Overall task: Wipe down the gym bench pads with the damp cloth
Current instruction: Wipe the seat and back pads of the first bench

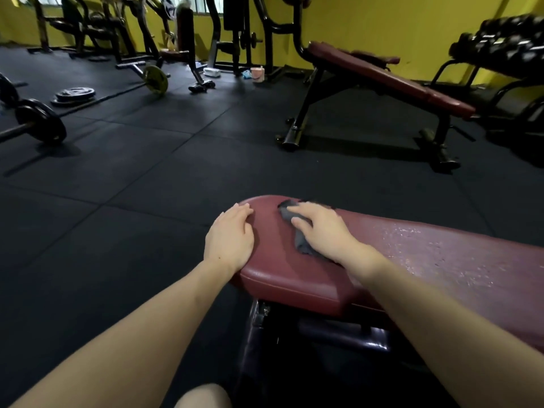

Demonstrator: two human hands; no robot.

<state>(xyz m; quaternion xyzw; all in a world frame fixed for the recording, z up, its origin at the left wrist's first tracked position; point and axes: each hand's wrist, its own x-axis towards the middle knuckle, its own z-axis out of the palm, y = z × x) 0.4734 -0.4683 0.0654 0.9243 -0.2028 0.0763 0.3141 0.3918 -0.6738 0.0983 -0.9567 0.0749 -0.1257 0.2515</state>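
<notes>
A maroon bench pad (pixel 426 260) runs from the centre to the right edge, with water droplets on its right part. A dark grey cloth (pixel 300 240) lies near the pad's rounded left end. My right hand (pixel 321 231) presses flat on the cloth with straight fingers, covering most of it. My left hand (pixel 231 237) rests on the pad's left edge, fingers relaxed over the rim.
A second maroon incline bench (pixel 391 81) stands behind on the black rubber floor. A dumbbell rack (pixel 500 45) is at the far right. A barbell with plates (pixel 41 122) lies at the left, and machines line the yellow back wall. The bench's dark frame (pixel 338 331) sits below the pad.
</notes>
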